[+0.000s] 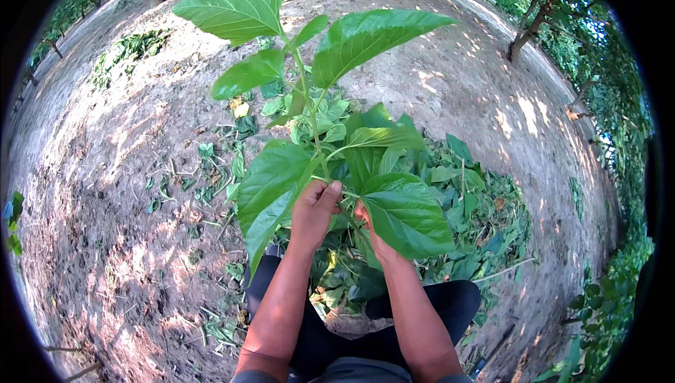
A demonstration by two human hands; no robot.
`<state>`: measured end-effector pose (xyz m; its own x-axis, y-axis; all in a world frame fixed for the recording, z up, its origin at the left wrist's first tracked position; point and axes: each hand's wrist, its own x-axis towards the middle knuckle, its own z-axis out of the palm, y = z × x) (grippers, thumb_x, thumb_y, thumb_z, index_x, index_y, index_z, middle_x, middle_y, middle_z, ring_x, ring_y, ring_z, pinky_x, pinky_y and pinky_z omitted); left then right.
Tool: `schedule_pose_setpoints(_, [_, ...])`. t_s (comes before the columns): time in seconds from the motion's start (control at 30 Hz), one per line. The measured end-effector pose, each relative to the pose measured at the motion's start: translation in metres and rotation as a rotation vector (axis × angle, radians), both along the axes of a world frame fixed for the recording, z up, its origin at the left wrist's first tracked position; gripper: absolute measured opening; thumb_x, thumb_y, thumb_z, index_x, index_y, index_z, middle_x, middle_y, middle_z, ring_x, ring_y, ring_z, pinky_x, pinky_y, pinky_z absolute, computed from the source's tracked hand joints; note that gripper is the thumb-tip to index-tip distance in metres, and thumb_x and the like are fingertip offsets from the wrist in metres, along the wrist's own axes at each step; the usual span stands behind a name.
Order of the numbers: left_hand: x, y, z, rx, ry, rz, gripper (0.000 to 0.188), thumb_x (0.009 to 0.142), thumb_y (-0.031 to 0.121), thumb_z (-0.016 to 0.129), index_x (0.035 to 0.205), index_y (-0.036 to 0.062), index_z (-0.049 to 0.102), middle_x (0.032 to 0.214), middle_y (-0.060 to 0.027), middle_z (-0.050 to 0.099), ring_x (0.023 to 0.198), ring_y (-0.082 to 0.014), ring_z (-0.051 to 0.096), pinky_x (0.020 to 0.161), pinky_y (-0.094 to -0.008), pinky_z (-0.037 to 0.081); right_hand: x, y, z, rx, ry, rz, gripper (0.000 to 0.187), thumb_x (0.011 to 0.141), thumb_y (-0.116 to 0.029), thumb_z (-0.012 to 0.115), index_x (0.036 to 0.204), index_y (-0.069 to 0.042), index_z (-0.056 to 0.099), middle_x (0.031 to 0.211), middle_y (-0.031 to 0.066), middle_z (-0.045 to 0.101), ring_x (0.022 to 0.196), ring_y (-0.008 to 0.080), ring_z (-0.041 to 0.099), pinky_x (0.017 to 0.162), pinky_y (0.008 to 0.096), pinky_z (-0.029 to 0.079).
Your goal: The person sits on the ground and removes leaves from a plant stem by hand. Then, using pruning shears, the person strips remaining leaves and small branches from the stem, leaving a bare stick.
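Now hands at leafy stem, leaves beneath.

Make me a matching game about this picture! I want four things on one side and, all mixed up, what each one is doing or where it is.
Things:
1. Bare left hand
2. Bare right hand
3. Loose heap of cut green leaves
4. Dark cloth trousers

Places and states:
A. Spread on the brown earth ground
B. Partly hidden behind a broad green leaf
C. Bent at the knees
D. In plain sight, holding the tall leafy green stem

Pairs: 1-D, 2-B, 3-A, 4-C
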<state>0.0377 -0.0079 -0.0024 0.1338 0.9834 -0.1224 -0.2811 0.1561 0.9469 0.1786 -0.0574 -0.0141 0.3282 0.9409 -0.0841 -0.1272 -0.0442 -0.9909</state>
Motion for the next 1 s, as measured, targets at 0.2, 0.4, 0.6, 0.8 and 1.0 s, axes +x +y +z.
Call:
schedule_pose_setpoints(0.2, [0.008, -0.002, -0.009, -0.012, 0.009, -0.047, 0.020, 0.094, 0.019, 0.060, 0.083, 0.0021, 0.058, 0.076, -0.0057, 0.061, 0.072, -0.0129, 0.060, 0.064, -0.0273, 0.052, -0.011, -0.006, 0.038, -0.027, 0.512, 0.218, 0.024, 0.087, -0.027, 0.069, 0.100, -0.008, 0.061, 0.078, 0.0037, 0.062, 0.060, 0.0128, 0.059, 0.048, 0.0238, 0.041])
schedule_pose_setpoints(0.4, [0.011, -0.007, 0.000, 0.015, 0.004, -0.035, 0.018, 0.092, 0.018, 0.062, 0.088, 0.0017, 0.057, 0.080, -0.0062, 0.063, 0.075, -0.0140, 0.062, 0.068, -0.0278, 0.054, -0.013, 0.002, 0.048, -0.091, 0.412, 0.058, 0.020, 0.088, -0.020, 0.068, 0.094, -0.004, 0.059, 0.073, 0.0031, 0.059, 0.052, 0.0121, 0.056, 0.042, 0.0222, 0.040])
schedule_pose_setpoints(0.6, [0.011, -0.008, -0.025, -0.009, -0.029, -0.108, 0.015, 0.092, 0.015, 0.062, 0.094, 0.0007, 0.061, 0.087, -0.0074, 0.063, 0.078, -0.0149, 0.063, 0.066, -0.0271, 0.055, -0.005, 0.013, 0.040, -0.276, 0.209, -0.063, 0.024, 0.089, -0.017, 0.064, 0.072, -0.004, 0.053, 0.064, 0.0026, 0.053, 0.047, 0.0097, 0.048, 0.041, 0.0233, 0.035])
schedule_pose_setpoints(0.8, [0.004, -0.007, 0.004, 0.051, 0.013, -0.015, 0.013, 0.093, 0.013, 0.059, 0.091, -0.0001, 0.061, 0.084, -0.0081, 0.064, 0.080, -0.0151, 0.063, 0.064, -0.0253, 0.055, 0.034, 0.015, -0.028, -0.360, -0.094, -0.130, 0.016, 0.089, -0.014, 0.061, 0.086, 0.002, 0.060, 0.064, 0.0015, 0.051, 0.048, 0.0110, 0.047, 0.042, 0.0274, 0.035])
schedule_pose_setpoints(1.0, [0.000, -0.001, 0.003, -0.029, -0.032, 0.001, 0.014, 0.092, 0.014, 0.061, 0.094, 0.0006, 0.058, 0.086, -0.0095, 0.065, 0.080, -0.0157, 0.065, 0.065, -0.0264, 0.054, 0.050, -0.004, -0.036, -0.535, -0.174, 0.001, 0.016, 0.089, -0.014, 0.060, 0.092, 0.002, 0.060, 0.068, 0.0041, 0.055, 0.046, 0.0111, 0.050, 0.036, 0.0261, 0.034])
